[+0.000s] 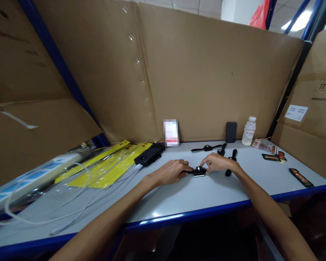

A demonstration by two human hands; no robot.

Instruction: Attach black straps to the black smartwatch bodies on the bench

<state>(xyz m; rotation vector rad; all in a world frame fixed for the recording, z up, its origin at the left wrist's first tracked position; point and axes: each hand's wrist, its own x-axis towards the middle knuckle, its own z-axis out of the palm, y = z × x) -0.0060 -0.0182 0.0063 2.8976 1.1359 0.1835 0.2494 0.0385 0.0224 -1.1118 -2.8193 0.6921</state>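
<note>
Bare forearms (271, 210) stretch in from the bottom of the view toward the middle of the counter (157, 203), whose pale, smooth top shines near its blue front edge. Behind stands a broad sheet of matte brown cardboard (206, 79), creased and stapled down one seam. On the left lie a long white power strip (43, 175) and flat yellow cards (108, 174) under clear, crinkled plastic, beside a boxy black device (150, 155) with a white cable. A ribbed, rounded bottle (249, 133) stands at the back right.

Both hands meet over a black winged tool (199, 171) lying at mid-counter. Left hand (175, 172): fingers curled around the tool's left handle. Right hand (216, 163): index finger and thumb bent down to its bright fittings and right side; whether they pinch firmly cannot be told. More dark tools (206, 148) of similar slim, flared shape lie just beyond.

Handled well, I judge, this wants a steady left grip keeping the tool level, light fingertip pressure on the small metal parts, and skin away from the pale straight front edge, which may be sharp.
</note>
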